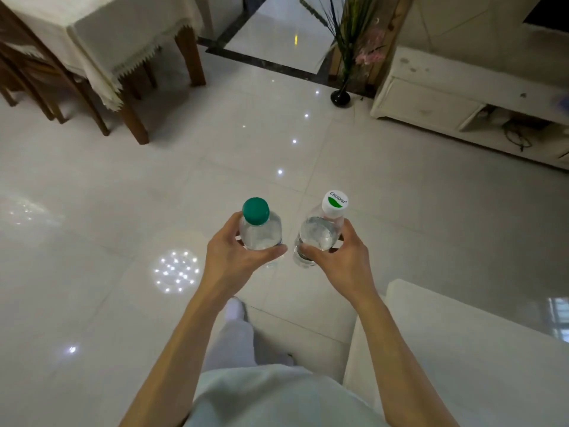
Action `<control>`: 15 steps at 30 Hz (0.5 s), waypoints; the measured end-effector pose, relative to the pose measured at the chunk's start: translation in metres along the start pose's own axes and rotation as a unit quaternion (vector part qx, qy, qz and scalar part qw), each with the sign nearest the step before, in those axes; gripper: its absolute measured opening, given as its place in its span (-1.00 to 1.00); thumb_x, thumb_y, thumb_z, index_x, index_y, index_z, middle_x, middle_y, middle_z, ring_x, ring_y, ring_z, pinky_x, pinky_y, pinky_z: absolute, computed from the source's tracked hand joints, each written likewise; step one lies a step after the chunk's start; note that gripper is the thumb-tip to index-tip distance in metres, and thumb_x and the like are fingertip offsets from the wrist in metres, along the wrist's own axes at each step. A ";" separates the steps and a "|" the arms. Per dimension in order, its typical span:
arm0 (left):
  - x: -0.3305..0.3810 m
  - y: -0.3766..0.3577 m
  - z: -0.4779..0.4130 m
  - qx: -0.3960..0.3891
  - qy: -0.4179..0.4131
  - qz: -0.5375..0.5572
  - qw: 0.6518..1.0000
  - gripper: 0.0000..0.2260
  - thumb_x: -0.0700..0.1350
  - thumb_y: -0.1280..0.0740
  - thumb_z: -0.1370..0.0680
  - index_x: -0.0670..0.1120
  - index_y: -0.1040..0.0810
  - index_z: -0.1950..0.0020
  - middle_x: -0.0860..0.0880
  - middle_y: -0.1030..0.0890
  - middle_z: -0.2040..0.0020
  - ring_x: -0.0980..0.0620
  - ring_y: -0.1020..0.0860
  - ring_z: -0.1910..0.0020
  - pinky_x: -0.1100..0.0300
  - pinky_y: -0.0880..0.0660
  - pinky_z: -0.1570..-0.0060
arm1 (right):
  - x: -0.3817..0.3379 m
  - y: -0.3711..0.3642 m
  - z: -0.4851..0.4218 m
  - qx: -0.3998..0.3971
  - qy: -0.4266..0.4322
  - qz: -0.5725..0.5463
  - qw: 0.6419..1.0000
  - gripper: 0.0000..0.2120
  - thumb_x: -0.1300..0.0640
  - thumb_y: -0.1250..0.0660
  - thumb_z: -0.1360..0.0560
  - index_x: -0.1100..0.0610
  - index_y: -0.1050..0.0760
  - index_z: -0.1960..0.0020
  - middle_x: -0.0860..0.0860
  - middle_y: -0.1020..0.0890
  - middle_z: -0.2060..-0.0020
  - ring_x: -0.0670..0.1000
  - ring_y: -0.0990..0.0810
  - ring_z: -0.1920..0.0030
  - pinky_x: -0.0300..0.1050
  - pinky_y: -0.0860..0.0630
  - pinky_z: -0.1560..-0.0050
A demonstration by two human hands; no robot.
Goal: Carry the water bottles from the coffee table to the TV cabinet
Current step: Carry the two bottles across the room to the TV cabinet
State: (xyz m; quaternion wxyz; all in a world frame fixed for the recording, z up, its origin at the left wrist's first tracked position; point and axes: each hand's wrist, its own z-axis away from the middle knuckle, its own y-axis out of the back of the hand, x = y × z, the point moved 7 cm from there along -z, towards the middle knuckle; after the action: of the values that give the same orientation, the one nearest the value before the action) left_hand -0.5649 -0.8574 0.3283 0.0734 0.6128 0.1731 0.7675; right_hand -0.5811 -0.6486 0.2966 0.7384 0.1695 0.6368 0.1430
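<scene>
I hold one clear water bottle in each hand, both upright over the tiled floor in the middle of the view. My left hand is shut around the green-capped bottle. My right hand is shut around the white-capped bottle, whose cap carries a green mark. The two bottles are side by side, a small gap between them. The white TV cabinet stands at the upper right, well ahead of both hands. The corner of a white coffee table sits at the lower right, beside my right forearm.
A wooden table with a cream cloth and chairs stands at the upper left. A black vase with tall plants sits on the floor left of the cabinet. Glossy floor tiles stretch between me and the cabinet.
</scene>
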 end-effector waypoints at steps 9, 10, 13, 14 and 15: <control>0.019 -0.032 -0.134 -0.100 -0.024 0.002 0.995 -0.39 -0.02 -0.59 -0.27 0.04 -0.45 -0.26 0.12 -0.56 -0.07 0.06 -0.54 -0.05 0.28 -0.52 0.00 | 0.001 0.003 -0.096 0.069 -0.076 0.009 0.995 -0.41 -0.04 -0.57 -0.33 -0.12 -0.36 -0.25 -0.29 -0.49 0.04 -0.12 -0.51 -0.03 -0.22 -0.43 -0.04; 0.025 -0.035 -0.150 -0.114 -0.032 0.004 0.993 -0.40 -0.01 -0.59 -0.27 0.05 -0.45 -0.25 0.14 -0.56 -0.05 0.10 -0.54 -0.02 0.34 -0.49 0.05 | -0.002 0.005 -0.107 0.080 -0.081 0.011 0.993 -0.39 -0.03 -0.57 -0.33 -0.07 -0.38 -0.29 -0.27 -0.50 0.02 -0.12 -0.50 -0.03 -0.23 -0.42 -0.03; 0.044 -0.045 -0.196 -0.153 -0.057 -0.002 0.987 -0.42 0.01 -0.59 -0.26 0.10 -0.45 -0.20 0.22 -0.55 -0.01 0.22 -0.53 0.01 0.42 -0.45 0.11 | -0.011 0.014 -0.141 0.114 -0.100 0.003 0.988 -0.39 -0.02 -0.57 -0.32 -0.05 -0.40 -0.29 -0.33 -0.51 0.05 -0.15 -0.53 0.01 -0.40 -0.36 0.08; 0.051 -0.047 -0.209 -0.163 -0.065 -0.001 0.985 -0.44 0.01 -0.59 -0.26 0.12 -0.44 -0.19 0.25 -0.54 0.01 0.25 -0.52 0.02 0.44 -0.44 0.12 | -0.014 0.016 -0.150 0.125 -0.103 -0.003 0.987 -0.40 -0.01 -0.58 -0.32 -0.05 -0.41 -0.28 -0.35 -0.51 0.05 -0.19 -0.53 0.03 -0.43 -0.36 0.11; 0.057 -0.050 -0.223 -0.173 -0.072 0.000 0.982 -0.44 0.01 -0.58 -0.26 0.14 -0.43 -0.18 0.28 -0.53 0.01 0.28 -0.51 0.02 0.47 -0.42 0.14 | -0.017 0.018 -0.162 0.138 -0.107 -0.004 0.985 -0.40 0.00 -0.58 -0.32 -0.04 -0.41 -0.28 -0.35 -0.51 0.05 -0.24 -0.53 0.03 -0.44 -0.36 0.11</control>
State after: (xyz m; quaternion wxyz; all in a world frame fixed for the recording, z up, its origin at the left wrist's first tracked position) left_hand -0.7994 -0.8319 0.3208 0.1909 0.6445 0.0319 0.7397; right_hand -0.7433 -0.6283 0.2986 0.7725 0.2814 0.5684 0.0315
